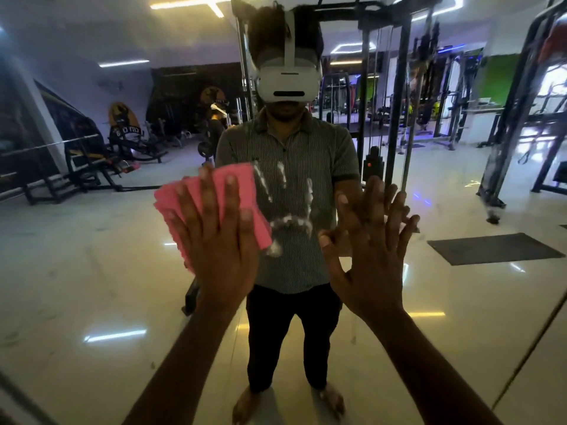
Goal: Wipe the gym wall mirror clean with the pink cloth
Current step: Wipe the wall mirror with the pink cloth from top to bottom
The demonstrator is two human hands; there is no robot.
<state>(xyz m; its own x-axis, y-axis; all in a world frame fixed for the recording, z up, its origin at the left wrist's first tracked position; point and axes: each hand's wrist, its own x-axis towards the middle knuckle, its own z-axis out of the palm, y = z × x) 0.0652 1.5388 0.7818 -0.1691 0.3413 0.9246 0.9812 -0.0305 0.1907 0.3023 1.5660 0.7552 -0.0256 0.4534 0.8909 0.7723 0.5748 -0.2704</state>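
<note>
The gym wall mirror [92,271] fills the whole head view and reflects me standing in front of it. My left hand [221,240] lies flat with straight, spread fingers, pressing the folded pink cloth [245,191] against the glass. To the right of the cloth, white handprint-shaped smears [291,222] mark the mirror. My right hand [368,250] rests flat on the glass with its fingers spread, meeting its own reflection and holding nothing.
The mirror reflects a cable machine [383,102] behind me, weight benches [129,148] at the left, a rack [521,118] at the right and a dark floor mat [494,248]. A vertical mirror seam [527,348] runs at lower right.
</note>
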